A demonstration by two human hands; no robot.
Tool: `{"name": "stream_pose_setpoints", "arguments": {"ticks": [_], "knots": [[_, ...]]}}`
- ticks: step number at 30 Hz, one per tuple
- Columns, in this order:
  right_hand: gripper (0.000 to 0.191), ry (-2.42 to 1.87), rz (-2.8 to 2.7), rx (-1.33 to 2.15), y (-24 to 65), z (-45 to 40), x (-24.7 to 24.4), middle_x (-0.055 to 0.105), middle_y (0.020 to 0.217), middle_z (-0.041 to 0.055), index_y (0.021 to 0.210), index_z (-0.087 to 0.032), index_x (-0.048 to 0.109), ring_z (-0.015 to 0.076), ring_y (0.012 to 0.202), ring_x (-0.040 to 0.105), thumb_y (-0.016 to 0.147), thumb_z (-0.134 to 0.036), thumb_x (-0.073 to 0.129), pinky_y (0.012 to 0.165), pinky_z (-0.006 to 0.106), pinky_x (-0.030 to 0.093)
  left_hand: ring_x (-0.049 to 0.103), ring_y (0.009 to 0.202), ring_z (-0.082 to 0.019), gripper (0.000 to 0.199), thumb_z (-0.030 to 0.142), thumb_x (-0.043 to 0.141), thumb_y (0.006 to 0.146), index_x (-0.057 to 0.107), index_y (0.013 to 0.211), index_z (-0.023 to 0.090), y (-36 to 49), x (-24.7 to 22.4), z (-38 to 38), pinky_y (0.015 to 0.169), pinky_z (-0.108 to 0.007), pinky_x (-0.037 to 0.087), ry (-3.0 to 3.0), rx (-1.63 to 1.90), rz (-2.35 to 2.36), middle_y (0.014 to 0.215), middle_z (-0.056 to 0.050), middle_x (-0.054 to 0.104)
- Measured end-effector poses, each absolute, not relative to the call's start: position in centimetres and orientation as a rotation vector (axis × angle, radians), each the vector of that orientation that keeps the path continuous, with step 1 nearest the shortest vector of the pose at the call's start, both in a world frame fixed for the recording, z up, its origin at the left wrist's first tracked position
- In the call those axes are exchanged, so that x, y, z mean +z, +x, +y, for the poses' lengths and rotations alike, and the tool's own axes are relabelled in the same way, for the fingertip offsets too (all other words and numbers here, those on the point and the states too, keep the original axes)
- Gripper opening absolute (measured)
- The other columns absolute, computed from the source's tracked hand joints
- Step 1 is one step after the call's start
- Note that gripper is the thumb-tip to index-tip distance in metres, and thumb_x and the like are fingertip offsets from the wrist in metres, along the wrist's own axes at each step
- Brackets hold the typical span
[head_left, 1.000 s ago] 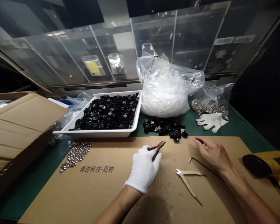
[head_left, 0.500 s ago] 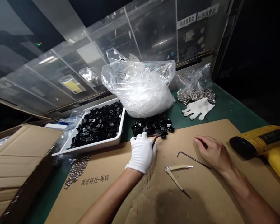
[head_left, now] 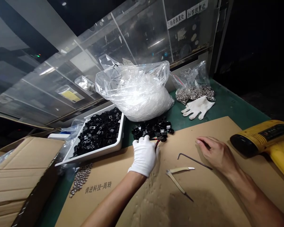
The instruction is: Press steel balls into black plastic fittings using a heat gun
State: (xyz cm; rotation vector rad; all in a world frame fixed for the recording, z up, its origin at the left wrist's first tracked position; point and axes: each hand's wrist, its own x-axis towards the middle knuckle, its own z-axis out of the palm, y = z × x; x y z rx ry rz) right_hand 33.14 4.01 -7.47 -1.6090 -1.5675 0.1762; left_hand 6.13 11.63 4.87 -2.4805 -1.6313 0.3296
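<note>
The gloved left hand [head_left: 144, 156] grips small red cutters [head_left: 157, 143] by a little pile of black plastic parts [head_left: 151, 130] at the far edge of the cardboard sheet [head_left: 215, 132], the bare right hand [head_left: 215, 152] lies open and empty, and many more parts fill the white tray [head_left: 97, 154].

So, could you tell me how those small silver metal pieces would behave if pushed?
The silver metal pieces look rounded, so they would probably roll and scatter. Lying loose at the edge of the cardboard sheet, some might spill off. Being metal, they are likely heavy for their size.
</note>
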Motion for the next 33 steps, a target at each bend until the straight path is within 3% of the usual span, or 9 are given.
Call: {"name": "stream_pose_setpoints", "arguments": {"ticks": [6, 22, 29, 33], "knots": [[0.024, -1.618, -1.568, 0.189, 33.1, 3.9, -7.5, 0.074, 0.110, 0.0040, 0.109, -0.021, 0.071, 0.0232, 0.098, 0.070, 0.106, -0.034, 0.050, 0.082, 0.036, 0.053, 0.054, 0.108, -0.036, 0.031, 0.043, 0.057, 0.098, 0.080, 0.108, 0.026, 5.3, 6.0, 11.1, 0.091, -0.051, 0.035, -2.476, 0.328, -1.667, 0.116, -0.016, 0.063], [0.025, -1.634, -1.567, 0.204, 33.0, 3.8, -7.0, 0.074, 0.109, 0.0051, 0.106, -0.021, 0.071, 0.0249, 0.097, 0.071, 0.105, -0.033, 0.049, 0.079, 0.037, 0.052, 0.056, 0.103, -0.035, 0.035, 0.045, 0.052, 0.101, 0.080, 0.100, 0.025, 5.7, 4.9, 10.4, 0.088, -0.050, 0.037, -2.517, 0.324, -1.598, 0.111, -0.016, 0.063], [0.024, -1.628, -1.568, 0.205, 33.0, 3.9, -7.2, 0.074, 0.107, 0.0051, 0.106, -0.021, 0.072, 0.0245, 0.094, 0.071, 0.105, -0.032, 0.050, 0.078, 0.038, 0.053, 0.063, 0.098, -0.033, 0.036, 0.042, 0.047, 0.103, 0.075, 0.105, 0.019, 5.5, 2.8, 11.1, 0.081, -0.043, 0.045, -2.547, 0.449, -1.655, 0.106, -0.016, 0.066], [0.024, -1.580, -1.565, 0.183, 32.6, 4.0, -6.5, 0.074, 0.106, 0.0058, 0.106, -0.021, 0.072, 0.0253, 0.094, 0.071, 0.106, -0.031, 0.050, 0.080, 0.039, 0.055, 0.068, 0.101, -0.031, 0.033, 0.043, 0.053, 0.101, 0.067, 0.113, 0.014, 4.2, 0.9, 11.3, 0.084, -0.039, 0.051, -2.609, 0.286, -1.865, 0.108, -0.016, 0.070]]}}
